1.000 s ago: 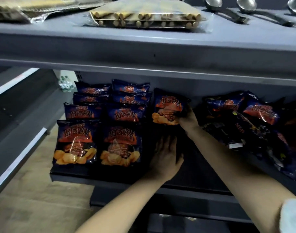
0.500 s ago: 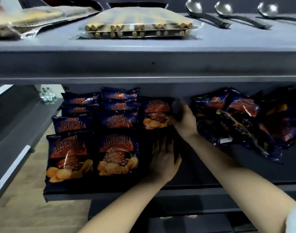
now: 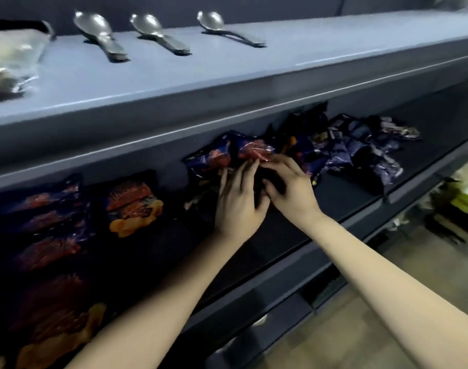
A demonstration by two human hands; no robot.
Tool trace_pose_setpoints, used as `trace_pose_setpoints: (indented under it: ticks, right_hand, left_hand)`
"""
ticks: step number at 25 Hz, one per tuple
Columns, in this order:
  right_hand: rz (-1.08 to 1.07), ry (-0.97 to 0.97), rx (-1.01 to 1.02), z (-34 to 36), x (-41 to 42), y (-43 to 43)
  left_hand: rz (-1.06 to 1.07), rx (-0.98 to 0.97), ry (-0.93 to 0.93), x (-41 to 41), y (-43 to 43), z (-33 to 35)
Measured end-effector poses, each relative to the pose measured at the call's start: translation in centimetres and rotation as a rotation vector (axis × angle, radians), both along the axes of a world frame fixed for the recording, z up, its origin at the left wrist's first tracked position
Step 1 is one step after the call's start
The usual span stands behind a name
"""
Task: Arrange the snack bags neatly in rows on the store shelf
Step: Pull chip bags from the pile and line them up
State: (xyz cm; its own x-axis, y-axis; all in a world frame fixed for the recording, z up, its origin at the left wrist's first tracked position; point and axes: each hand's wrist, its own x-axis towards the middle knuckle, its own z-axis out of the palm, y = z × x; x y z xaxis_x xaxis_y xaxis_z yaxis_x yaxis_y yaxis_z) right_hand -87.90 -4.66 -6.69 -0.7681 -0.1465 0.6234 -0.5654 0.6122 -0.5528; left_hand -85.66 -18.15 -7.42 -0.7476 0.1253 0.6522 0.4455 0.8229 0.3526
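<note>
Navy foil printed in red and orange covers every snack bag on the lower shelf (image 3: 280, 235). The bag (image 3: 254, 151) being handled lies at the left end of a loose heap (image 3: 360, 147), towards the back of that shelf and just under the lip of the upper shelf (image 3: 174, 83).

The right grip (image 3: 291, 190) grasps the bag. Its fingers curl over the near edge, the thumb is tucked below, and dark foil shows between them. The left grip (image 3: 238, 206) is released, with nearly straight fingers laid on the same bag and fingertips touching those of the right. Both forearms reach in from the bottom of the view.

To the left, rows (image 3: 41, 235) of bags lie flat, overlapping from front to back. A lone bag (image 3: 134, 203) lies between those rows and the grips, apart from both.

The heap runs off to the right. Its bags are crumpled and lie at odd angles on one another, too blurred to count.

On the upper shelf three metal spoons (image 3: 158, 33) lie side by side, well apart, bowls to the back. A clear packet (image 3: 12, 62) sits at the left edge, blurred. Pale floor (image 3: 360, 302) shows below on the right.
</note>
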Motion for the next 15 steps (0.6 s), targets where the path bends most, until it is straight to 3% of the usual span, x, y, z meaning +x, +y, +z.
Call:
trace_pose_setpoints:
  ticks: [2, 7, 9, 12, 15]
  right_hand:
    - [-0.068, -0.087, 0.067, -0.7, 0.1, 3.0]
    - [-0.048, -0.468, 0.254, -3.5, -0.2, 8.4]
    - [-0.03, -0.569, 0.332, -5.1, -0.2, 8.7]
    - [-0.107, -0.617, 0.372, -6.9, -0.4, 8.2]
    - [-0.218, -0.64, 0.416, -7.1, -0.9, 7.6]
  left_hand:
    - [-0.054, -0.064, -0.037, -0.9, 2.3, 1.0]
    - [-0.133, -0.415, -0.57, -3.7, 7.1, 0.7]
    - [-0.159, -0.483, -0.632, -4.6, 7.6, 0.0]
    - [-0.203, -0.493, -0.706, -5.3, 7.8, -0.7]
    - [-0.25, -0.37, -0.687, -5.3, 7.7, -0.9]
